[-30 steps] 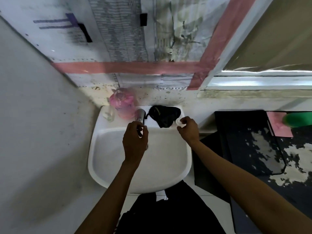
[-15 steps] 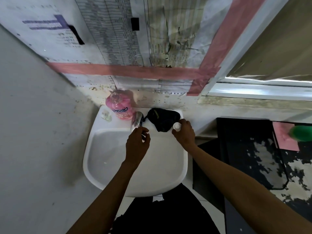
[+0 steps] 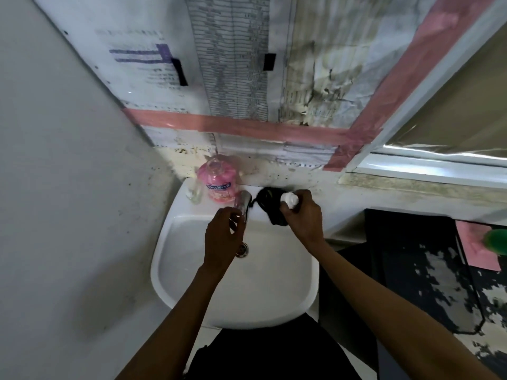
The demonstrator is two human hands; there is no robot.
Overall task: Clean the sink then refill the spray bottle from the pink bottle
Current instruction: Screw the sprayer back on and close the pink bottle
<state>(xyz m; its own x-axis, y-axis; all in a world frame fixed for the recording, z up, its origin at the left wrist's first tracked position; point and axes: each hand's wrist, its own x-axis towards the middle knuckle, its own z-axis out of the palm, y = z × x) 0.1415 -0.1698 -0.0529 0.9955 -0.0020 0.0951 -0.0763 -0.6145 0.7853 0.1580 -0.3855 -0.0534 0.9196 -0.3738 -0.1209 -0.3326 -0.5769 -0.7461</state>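
Gripping the tap, the left hand should turn gently; the right hand clasps a white-capped bottle at the sink back edge.

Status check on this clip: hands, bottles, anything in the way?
Left hand at the tap, grip unclear. Right hand shut on white-capped bottle, beside the black cloth. Pink bottle upright on the sink ledge, untouched. Basin clear.
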